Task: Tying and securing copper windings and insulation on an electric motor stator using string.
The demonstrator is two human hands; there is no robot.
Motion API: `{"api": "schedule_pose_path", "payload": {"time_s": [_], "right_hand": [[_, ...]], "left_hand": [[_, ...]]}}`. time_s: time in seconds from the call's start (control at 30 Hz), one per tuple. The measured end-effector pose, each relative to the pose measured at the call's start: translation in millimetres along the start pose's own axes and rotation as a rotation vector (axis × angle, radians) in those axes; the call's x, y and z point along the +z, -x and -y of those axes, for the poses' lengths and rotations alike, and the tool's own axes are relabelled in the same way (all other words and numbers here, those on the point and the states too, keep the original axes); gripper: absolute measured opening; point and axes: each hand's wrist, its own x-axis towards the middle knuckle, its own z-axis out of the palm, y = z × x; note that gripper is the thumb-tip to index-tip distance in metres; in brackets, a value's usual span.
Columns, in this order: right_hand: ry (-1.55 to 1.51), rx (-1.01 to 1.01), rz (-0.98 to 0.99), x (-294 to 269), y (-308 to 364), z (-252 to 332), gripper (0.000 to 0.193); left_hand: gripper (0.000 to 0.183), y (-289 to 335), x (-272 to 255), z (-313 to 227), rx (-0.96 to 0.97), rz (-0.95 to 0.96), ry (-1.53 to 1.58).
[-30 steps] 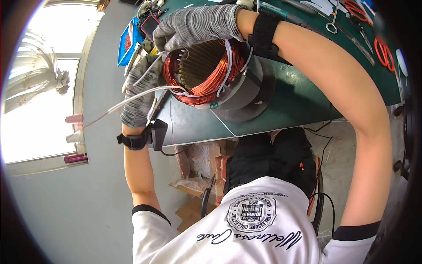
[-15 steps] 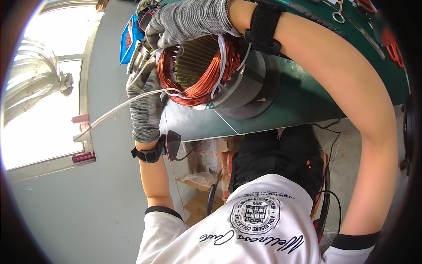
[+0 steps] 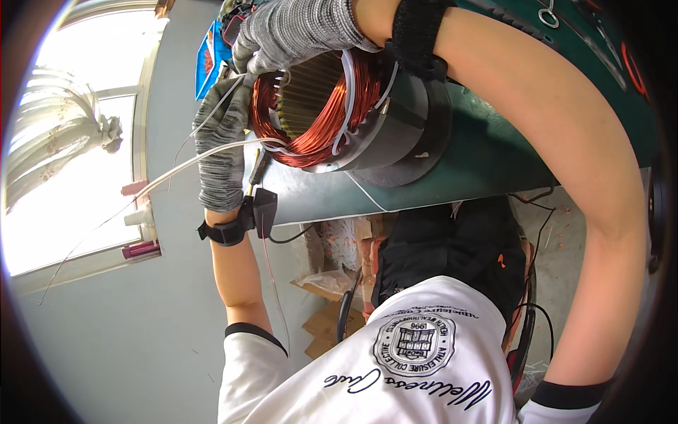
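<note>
A motor stator lies on its side on the bench, its bore facing left toward me. Red-brown copper windings ring its open end, with white sleeving laid over them. At the winding's left rim, my left hand, in a grey knit glove, has its fingers closed on a thin white cord. My right hand, gloved alike, reaches over the top of the stator. Its bent fingertips meet the left fingers at the cord; what they pinch is hidden. A thicker white sleeved lead runs from the winding out to the left.
The green bench top carries a screwdriver beside my left wrist. Behind the hands stands a blue bin. Metal tools and red-handled scissors lie far right. Thread spools sit by the window.
My left hand has shifted slightly left and up, toward the right fingertips. The thin cord now hangs to the left of that hand. The right hand has edged left.
</note>
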Motion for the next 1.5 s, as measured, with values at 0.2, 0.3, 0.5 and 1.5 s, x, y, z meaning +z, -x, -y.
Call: {"api": "schedule_pose_path", "payload": {"time_s": [0.2, 0.3, 0.5, 1.5], "right_hand": [[0.013, -0.002, -0.010, 0, 0, 0, 0.019], [0.010, -0.002, -0.013, 4, -1, 0, 0.019], [0.010, -0.001, -0.017, 6, -1, -1, 0.019], [0.033, 0.027, -0.030, 17, -2, 10, 0.019]], "left_hand": [[0.022, 27, -3, 6, -0.319, -0.156, -0.016], [0.024, 18, 8, 19, -0.121, -0.155, 0.097], [0.028, 26, -8, 22, 0.310, -0.053, -0.643], [0.041, 25, -11, 65, 0.279, 0.019, -0.508]]}}
